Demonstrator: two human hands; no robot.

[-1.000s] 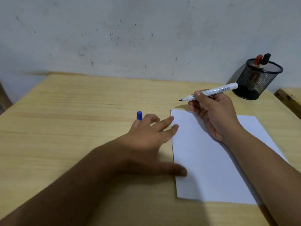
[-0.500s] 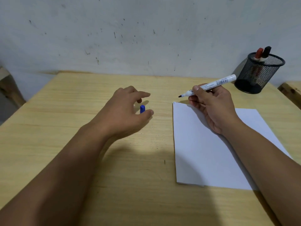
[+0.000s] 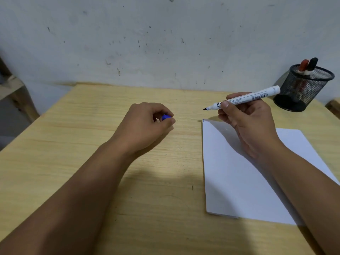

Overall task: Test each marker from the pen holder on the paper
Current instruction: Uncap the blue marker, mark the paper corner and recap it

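Observation:
My right hand (image 3: 246, 124) holds an uncapped white marker (image 3: 244, 98) above the far left corner of the white paper (image 3: 239, 181), tip pointing left and off the sheet. My left hand (image 3: 147, 126) is closed around the small blue cap (image 3: 166, 117) on the wooden table (image 3: 92, 144), left of the paper. A black mesh pen holder (image 3: 303, 89) stands at the far right with a red-capped marker (image 3: 303, 64) and a black-capped marker (image 3: 312, 63) sticking out.
A stained white wall runs along the table's far edge. A wooden piece of furniture (image 3: 12, 89) shows at the far left, and another wooden edge (image 3: 334, 107) at the far right behind the holder.
My left hand left the paper's edge, moved up to the blue cap standing on the table and closed its fingers around it. My right hand kept the marker almost still.

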